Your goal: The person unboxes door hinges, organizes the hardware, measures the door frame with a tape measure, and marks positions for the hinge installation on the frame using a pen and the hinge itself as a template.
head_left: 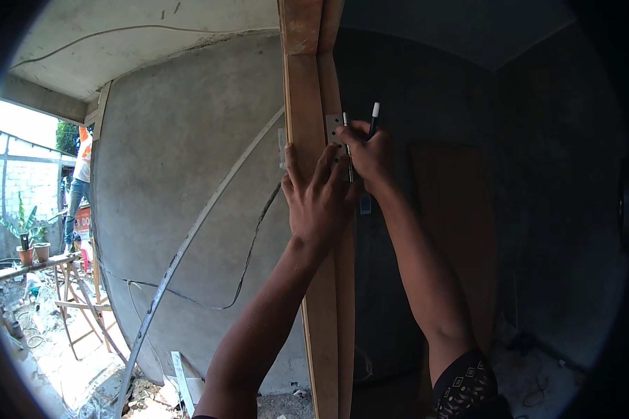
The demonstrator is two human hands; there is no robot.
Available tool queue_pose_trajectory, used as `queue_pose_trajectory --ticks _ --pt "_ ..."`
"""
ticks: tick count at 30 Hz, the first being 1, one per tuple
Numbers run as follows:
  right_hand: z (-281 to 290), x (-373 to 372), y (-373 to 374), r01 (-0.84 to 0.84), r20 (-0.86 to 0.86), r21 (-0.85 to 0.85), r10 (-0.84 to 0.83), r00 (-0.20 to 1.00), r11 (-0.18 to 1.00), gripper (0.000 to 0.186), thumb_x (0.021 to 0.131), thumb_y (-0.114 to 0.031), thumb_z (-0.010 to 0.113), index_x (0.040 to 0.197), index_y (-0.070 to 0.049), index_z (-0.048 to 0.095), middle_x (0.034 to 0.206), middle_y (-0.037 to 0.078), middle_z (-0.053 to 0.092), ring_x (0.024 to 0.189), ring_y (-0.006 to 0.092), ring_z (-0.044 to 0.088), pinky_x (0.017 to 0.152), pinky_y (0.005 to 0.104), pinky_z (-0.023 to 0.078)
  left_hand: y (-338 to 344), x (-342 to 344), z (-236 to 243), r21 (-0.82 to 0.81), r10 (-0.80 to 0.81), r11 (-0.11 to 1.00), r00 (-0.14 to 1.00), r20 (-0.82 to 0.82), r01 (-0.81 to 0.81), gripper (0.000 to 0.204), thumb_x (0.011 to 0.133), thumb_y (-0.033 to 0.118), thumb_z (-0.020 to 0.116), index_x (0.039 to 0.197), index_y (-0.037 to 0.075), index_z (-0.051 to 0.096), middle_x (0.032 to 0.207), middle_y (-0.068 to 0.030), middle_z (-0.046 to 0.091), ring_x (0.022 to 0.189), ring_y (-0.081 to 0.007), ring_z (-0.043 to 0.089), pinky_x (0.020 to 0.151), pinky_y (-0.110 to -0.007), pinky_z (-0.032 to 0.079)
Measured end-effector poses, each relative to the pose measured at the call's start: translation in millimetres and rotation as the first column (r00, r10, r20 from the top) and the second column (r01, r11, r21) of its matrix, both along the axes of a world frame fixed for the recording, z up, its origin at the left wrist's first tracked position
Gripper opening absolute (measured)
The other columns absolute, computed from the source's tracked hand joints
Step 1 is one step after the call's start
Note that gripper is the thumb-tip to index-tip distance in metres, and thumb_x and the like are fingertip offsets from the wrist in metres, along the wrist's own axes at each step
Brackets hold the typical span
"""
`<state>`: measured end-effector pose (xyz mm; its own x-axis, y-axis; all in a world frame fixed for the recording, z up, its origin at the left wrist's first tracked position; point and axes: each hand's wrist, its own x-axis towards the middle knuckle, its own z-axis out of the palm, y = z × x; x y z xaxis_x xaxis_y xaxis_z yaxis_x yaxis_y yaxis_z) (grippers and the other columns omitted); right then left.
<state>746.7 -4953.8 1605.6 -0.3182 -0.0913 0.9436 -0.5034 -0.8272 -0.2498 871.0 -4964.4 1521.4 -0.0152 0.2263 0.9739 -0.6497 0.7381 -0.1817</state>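
I'm looking from my remote seat at a wooden door jamb (304, 98) that runs almost straight up the middle of the head view, with a metal hinge plate (333, 122), pierced by dark holes, against its right-hand face at about chest height. The person's left hand (313, 199) has its fingers spread across the jamb, the fingertips reaching the lower part of the plate and covering some of it from me. On the plate's right edge, the right hand (370, 152) has its thumb and forefinger closed at a slim upright rod (345, 117); I can't tell whether that is the hinge's own barrel or a separate piece. The same hand also grips a black marker with a white end (375, 115), which sticks up above the knuckles. Left of the jamb I see a grey plastered wall (189, 153), a long metal bar (189, 234) leaning diagonally before it and a dark cable (247, 260) sagging in a loop. At far left, in bright daylight, a person in jeans (78, 192) stands above a wooden trestle (84, 305), near potted plants (25, 253). To the right, a brown panel (454, 230) stands upright in the dim room.
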Motion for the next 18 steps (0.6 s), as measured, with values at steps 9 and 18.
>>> queue_pose_trajectory --ticks 9,18 --pt "2 -5 13 0.073 -0.072 0.083 -0.067 0.995 0.994 0.029 0.088 -0.026 0.079 0.101 0.000 0.075 0.087 0.005 0.071 0.083 0.0140 0.066 0.076 0.0336 0.052 -19 36 41 -0.048 -0.116 0.991 0.983 0.142 0.123 0.056 0.084 0.024 0.077 0.138 0.018 0.062 0.154 -0.0046 0.051 0.146 -0.0427 0.033 0.119 -0.055 0.032" --pt "7 -13 6 0.100 -0.155 0.052 -0.091 0.984 0.994 0.025 0.090 -0.030 0.079 0.091 -0.005 0.074 0.079 0.003 0.068 0.078 0.0130 0.062 0.079 0.0363 0.049 -1 53 74 0.034 0.148 0.983 0.887 0.438 -0.181 0.060 0.084 0.038 0.080 0.140 0.022 0.062 0.149 0.0008 0.058 0.146 -0.0388 0.037 0.124 -0.050 0.031"
